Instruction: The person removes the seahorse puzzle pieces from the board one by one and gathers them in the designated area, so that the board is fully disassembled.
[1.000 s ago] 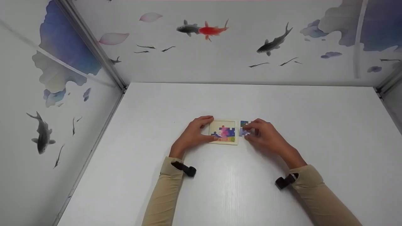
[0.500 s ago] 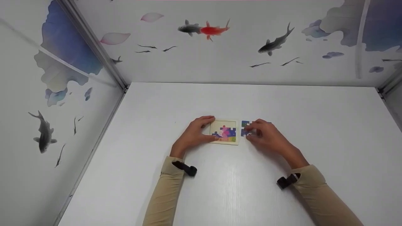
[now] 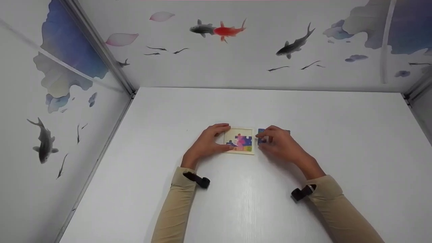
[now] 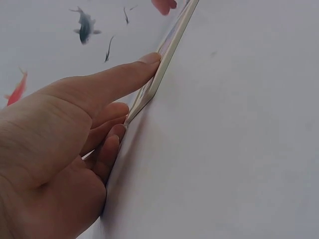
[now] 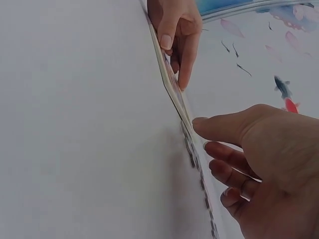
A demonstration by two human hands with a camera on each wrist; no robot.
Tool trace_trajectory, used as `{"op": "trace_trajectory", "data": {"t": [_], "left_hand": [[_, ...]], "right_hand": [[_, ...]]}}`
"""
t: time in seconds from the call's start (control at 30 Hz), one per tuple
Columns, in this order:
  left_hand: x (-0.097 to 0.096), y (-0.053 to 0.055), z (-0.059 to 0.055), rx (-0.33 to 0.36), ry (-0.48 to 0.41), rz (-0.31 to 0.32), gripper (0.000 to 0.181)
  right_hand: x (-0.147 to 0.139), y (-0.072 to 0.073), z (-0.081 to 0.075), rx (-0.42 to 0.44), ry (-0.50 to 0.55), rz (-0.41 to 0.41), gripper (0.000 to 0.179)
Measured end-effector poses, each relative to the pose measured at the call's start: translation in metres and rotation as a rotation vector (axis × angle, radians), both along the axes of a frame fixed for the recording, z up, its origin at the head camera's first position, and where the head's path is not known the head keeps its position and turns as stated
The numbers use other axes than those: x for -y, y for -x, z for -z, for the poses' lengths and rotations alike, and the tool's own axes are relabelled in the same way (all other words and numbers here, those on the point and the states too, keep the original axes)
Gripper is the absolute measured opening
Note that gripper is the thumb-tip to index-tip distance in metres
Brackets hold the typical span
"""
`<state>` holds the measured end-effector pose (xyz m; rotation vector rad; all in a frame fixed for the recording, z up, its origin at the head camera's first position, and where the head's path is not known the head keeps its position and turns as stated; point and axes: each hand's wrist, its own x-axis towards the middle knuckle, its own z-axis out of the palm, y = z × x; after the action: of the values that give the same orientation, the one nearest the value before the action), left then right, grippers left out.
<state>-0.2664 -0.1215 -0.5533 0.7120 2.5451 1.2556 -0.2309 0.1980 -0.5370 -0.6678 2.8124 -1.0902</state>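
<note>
1. Fingers of the bare left hand [image 3: 208, 142] grip the left side of a square, pale wooden puzzle tray [image 3: 244, 131], thumb on the near edge, forefinger at the far corner; the hold presumably steadies it.
2. Fingers of the bare right hand [image 3: 282, 142] are bent, thumb and forefinger apart beside the tray's right rim; whether they pinch a piece cannot be told.
3. Joined pink, blue and yellow-green jigsaw pieces [image 3: 240, 142] occupy the tray's near part, pale floor showing beyond.
4. Loose blue jigsaw pieces [image 3: 260, 131] lie just right of the tray, partly hidden by the right hand, probably placed for a short reach.
5. The white tabletop [image 3: 236, 195] supports the tray, which lies between the hands.
6. Beige sleeves [image 3: 175, 206] cover both forearms.
</note>
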Motion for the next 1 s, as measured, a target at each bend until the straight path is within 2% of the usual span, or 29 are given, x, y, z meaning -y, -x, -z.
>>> {"op": "trace_trajectory", "data": {"t": [0.33,0.5,0.77,1.0], "left_hand": [[0.003,-0.001,0.001,-0.009,-0.005,0.004,0.074],[0.001,0.001,0.001,-0.015,-0.001,0.009,0.074],[0.000,-0.003,-0.003,0.000,0.000,-0.020,0.072],[0.001,-0.004,-0.002,-0.001,-0.010,-0.013,0.073]], "right_hand": [[0.046,0.009,0.001,0.034,0.081,-0.070,0.033],[0.063,0.013,0.001,0.035,0.071,-0.073,0.031],[0.069,0.015,0.002,0.078,0.047,-0.060,0.035],[0.070,0.014,0.003,0.097,0.059,-0.057,0.041]]}}
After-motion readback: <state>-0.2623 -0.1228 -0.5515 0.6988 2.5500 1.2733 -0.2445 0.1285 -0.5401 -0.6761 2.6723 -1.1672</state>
